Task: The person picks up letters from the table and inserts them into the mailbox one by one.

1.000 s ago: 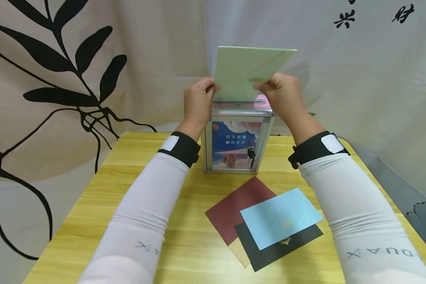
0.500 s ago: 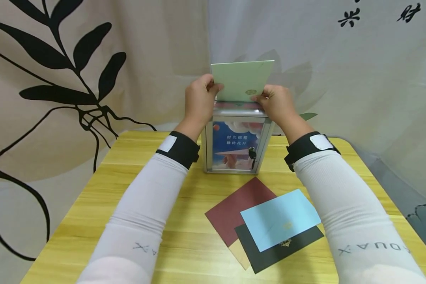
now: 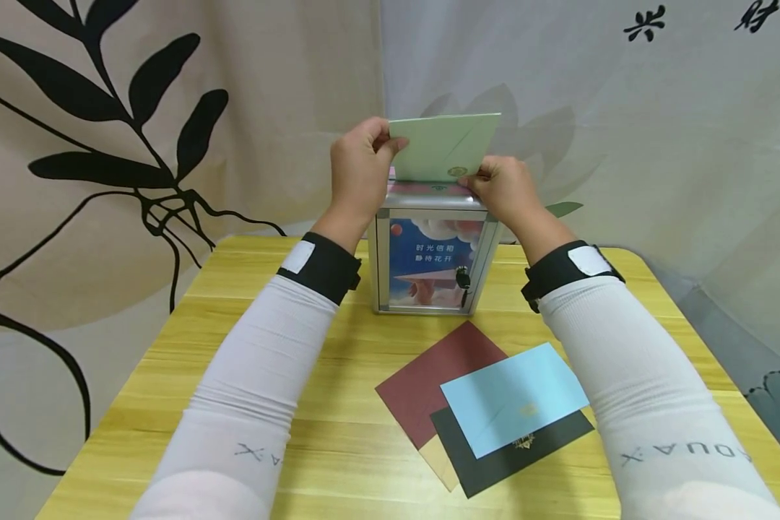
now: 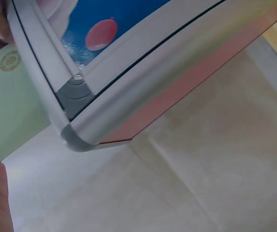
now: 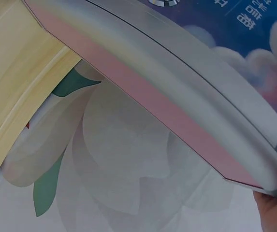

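A pale green envelope (image 3: 443,148) with a small round seal stands upright at the top of a silver-framed box (image 3: 435,263), its lower edge at the box's pink top. My left hand (image 3: 362,170) pinches its left edge between thumb and fingers. At the lower right edge, just over the box top, my right hand (image 3: 508,189) pinches it. The left wrist view shows the green envelope (image 4: 12,106) beside the box's corner, with left fingertips at its edge. Only part of my right hand (image 5: 276,210) appears below the box in the right wrist view.
On the wooden table (image 3: 234,325), in front of the box, lie a dark red envelope (image 3: 438,375), a light blue one (image 3: 513,401) and a black one (image 3: 468,462), overlapping, with a tan one (image 3: 439,464) partly beneath. A printed curtain (image 3: 286,87) hangs behind.
The green envelope has moved down to the box top and less of it shows. My right hand has come lower and inward; my left has lately risen slightly, lifting the envelope's left side.
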Tool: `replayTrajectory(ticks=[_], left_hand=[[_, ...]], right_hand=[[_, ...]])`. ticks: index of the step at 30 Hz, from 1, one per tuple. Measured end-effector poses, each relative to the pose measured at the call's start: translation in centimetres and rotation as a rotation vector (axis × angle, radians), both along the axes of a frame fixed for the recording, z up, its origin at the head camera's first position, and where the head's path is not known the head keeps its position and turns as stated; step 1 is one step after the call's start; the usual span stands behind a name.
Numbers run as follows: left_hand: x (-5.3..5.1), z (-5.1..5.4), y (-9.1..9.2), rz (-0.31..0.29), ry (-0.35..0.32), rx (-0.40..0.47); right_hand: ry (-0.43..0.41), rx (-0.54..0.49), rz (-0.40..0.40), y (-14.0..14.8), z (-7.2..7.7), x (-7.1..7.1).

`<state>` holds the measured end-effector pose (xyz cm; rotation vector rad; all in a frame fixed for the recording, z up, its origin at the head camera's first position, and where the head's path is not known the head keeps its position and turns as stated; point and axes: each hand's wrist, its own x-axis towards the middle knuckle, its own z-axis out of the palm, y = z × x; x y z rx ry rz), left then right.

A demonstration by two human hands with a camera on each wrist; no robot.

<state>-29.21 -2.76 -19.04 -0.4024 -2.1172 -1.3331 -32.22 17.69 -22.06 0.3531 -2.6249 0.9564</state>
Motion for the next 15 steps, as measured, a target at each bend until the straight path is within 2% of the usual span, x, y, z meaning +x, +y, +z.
replayTrajectory(ticks=[2,4,8,12,15], left_hand=[[-0.2,-0.2,0.1,0.001,0.000,-0.017],[-0.5,-0.4,0.1,0.003,-0.008,-0.036],[-1.3,-1.1,0.3,-0.007,-0.034,-0.066],[-1.9,-1.6,0.6,-0.006,-0.053,-0.090],[-2.2,-1.9,0.9,0.001,-0.094,-0.115]], right_hand=[[-0.010,-0.063,0.008,0.1,0.3,0.3],[0.015,-0.130,0.014,0.1,0.7,0.7],[0.146,-0.210,-0.015,0.3,1.6,1.5],[0.272,-0.184,-0.041,0.5,2.4,2.2],[0.333,-0.110,-0.037,0.6,2.6,2.3]])
